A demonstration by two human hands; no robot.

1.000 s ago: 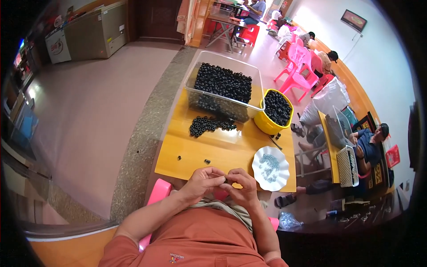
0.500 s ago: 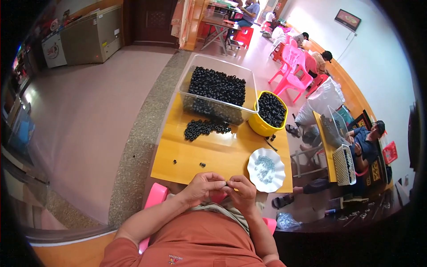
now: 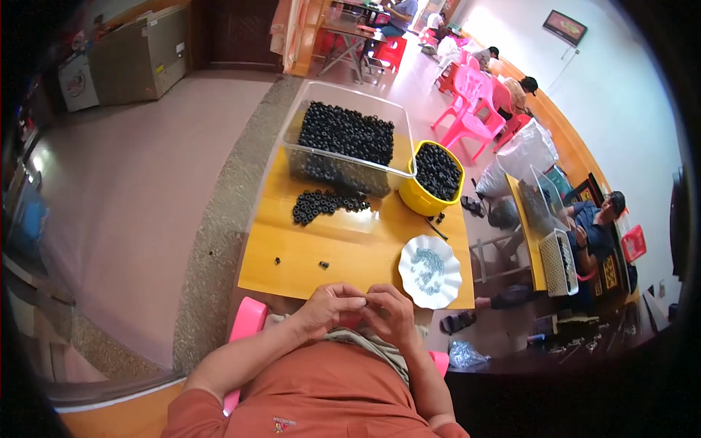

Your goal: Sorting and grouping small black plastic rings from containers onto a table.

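Close in front of my body, at the near edge of the yellow table [image 3: 292, 237], my left hand [image 3: 325, 308] and my right hand [image 3: 391, 312] meet with fingertips pinched together. What they hold between them is too small and covered to make out. Just beyond the hands lie a small black piece [image 3: 323, 265] and another small dark piece [image 3: 277, 260] to its left. A white wavy-rimmed plate [image 3: 451, 286] with a heap of tiny clear greyish bits [image 3: 428, 269] stands right of my right hand. Farther off, many black rings [image 3: 321, 205] are spread loose on the tabletop.
A clear plastic bin [image 3: 398, 117] full of black rings stands at the table's far side, beside a yellow tub [image 3: 420, 198] of similar pieces. A co-worker [image 3: 590, 226] sits at the right by a perforated white basket [image 3: 558, 266]. Pink chairs [image 3: 475, 102] stand beyond.
The whole view has shifted slightly, with the table and its contents a little left and up. A dark bit seen between my fingertips is now mostly covered; my right fingers have turned inward.
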